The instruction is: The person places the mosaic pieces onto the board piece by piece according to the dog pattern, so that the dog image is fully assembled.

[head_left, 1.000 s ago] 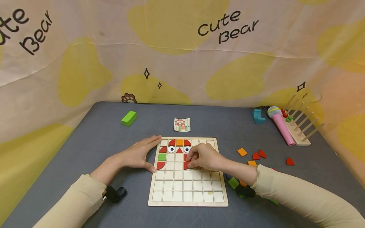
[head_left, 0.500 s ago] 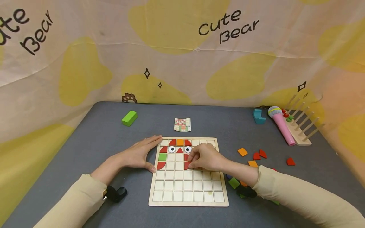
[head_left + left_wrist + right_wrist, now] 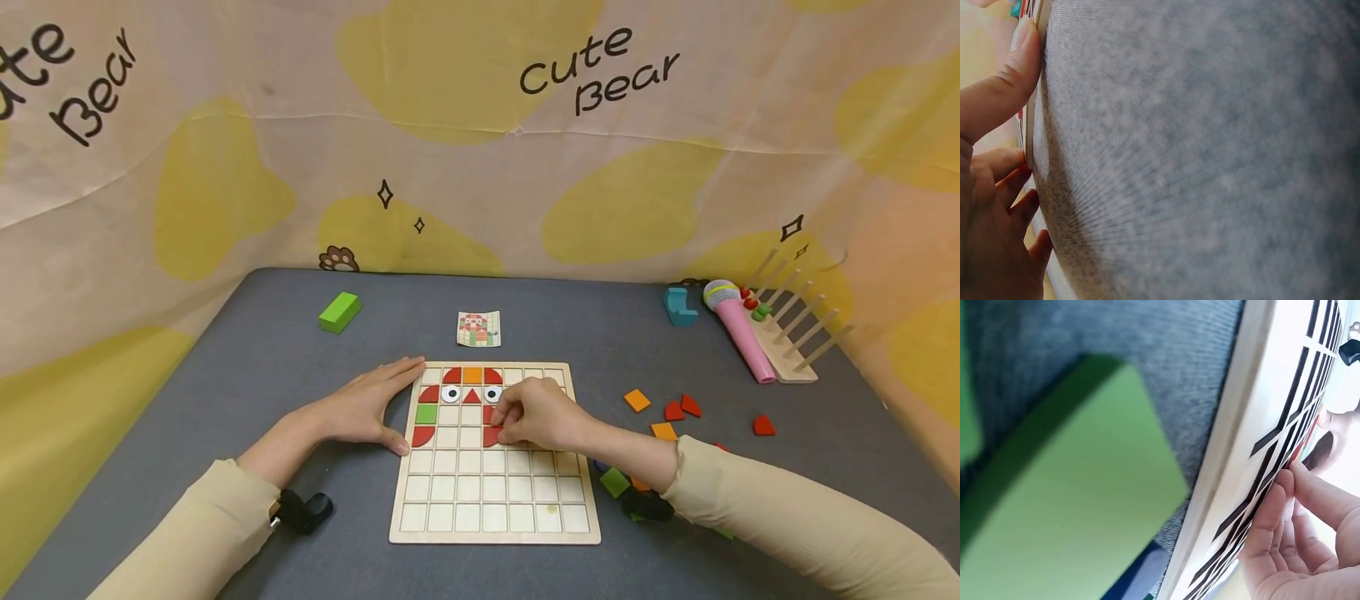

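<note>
A wooden grid board lies on the table, with red, orange and green tiles and two round eye tiles in its upper cells. My left hand spreads along the board's left edge, thumb and fingertips resting against it. In the left wrist view its thumb presses on the rim. Over the board's middle, my right hand pinches at a red quarter-circle tile seated in a cell below another red tile. Curled fingers hide part of both tiles. A green square tile sits in the left column.
Loose tiles lie right of the board, among them an orange square and a green one. Behind the board is a small pattern card. A green block, a teal block, a pink microphone and a pegged rack stand farther back.
</note>
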### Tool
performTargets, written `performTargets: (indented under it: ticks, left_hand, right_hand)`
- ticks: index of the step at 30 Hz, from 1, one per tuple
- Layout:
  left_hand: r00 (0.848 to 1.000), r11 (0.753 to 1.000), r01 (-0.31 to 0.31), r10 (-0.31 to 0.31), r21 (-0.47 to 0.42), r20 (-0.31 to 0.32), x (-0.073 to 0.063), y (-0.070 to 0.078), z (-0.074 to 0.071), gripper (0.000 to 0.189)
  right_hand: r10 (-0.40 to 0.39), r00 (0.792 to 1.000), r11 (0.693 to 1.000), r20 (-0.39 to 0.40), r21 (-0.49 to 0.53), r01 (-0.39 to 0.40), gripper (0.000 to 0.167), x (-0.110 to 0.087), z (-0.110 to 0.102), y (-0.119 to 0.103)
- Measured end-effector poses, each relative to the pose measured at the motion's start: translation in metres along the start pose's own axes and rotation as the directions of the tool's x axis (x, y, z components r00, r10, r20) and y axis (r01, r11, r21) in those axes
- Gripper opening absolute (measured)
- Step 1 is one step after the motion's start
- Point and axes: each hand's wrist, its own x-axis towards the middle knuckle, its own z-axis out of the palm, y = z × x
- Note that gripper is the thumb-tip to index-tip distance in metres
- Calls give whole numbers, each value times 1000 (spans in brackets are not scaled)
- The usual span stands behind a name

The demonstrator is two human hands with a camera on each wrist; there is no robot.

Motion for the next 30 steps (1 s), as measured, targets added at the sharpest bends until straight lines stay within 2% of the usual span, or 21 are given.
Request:
performTargets:
  ticks: [5,14,21,30]
  left_hand:
    - [1000,1000,-24,24,-3,-13,-1,0,-1,116]
    - [1000,1000,-23,23,-2,-7,-1,1,-2,116]
    - [1000,1000,-22,22,-4,-5,-1,2,-2,117]
    - [1000,1000,-22,22,-10,-4,-1,2,-2,117]
  right_hand:
    - [4,1000,1000,4,-13,-4,11,2,0,-1]
    - [-1,1000,1000,15,-14,1,8,0,-8,-4]
    - [23,1000,999,-8,-34,-24,8,-3,-40,3]
    - [67,997,994,-38,-81,-70,17,-14,-90,35]
